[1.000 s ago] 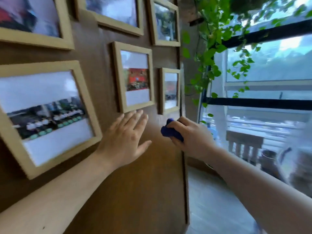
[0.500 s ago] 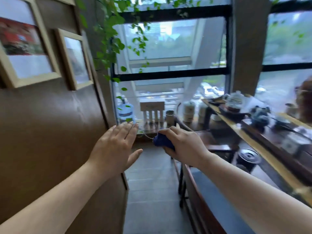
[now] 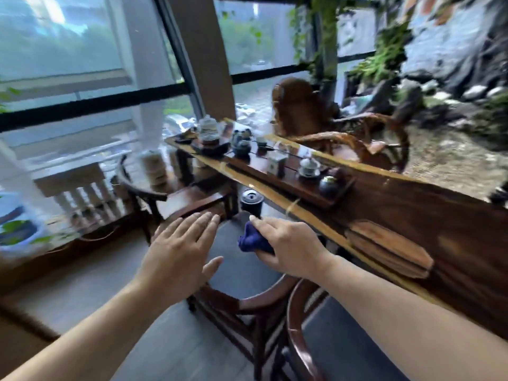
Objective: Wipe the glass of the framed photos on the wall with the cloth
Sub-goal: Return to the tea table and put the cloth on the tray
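Now, at the far left, tall windows with dark bars fill the view, blurred, and a white railing shows below them beside some green leaves. Moving right, a dark wooden armchair stands near the glass. The left hand hangs in the air over the floor, palm down, its grip fully apart with the fingers spread flat and holding nothing. Just beside it, a round stool with a dark seat sits under both hands. The right hand is curled tight, its grip clamped on the blue cloth, which bunches out past the thumb side and hangs over the stool seat, not touching any surface. Behind the hands a small dark lidded pot stands low beside the long wooden table, which runs from the window pillar toward the lower right. On the table a tea tray carries a glass teapot, a small dark teapot, a white lidded cup and a small square tin; finer detail is too smeared to read. Past the table stands a carved root-wood chair, and at the far right what seems to be a rockery with ferns. None of the framed photos appear in this view.
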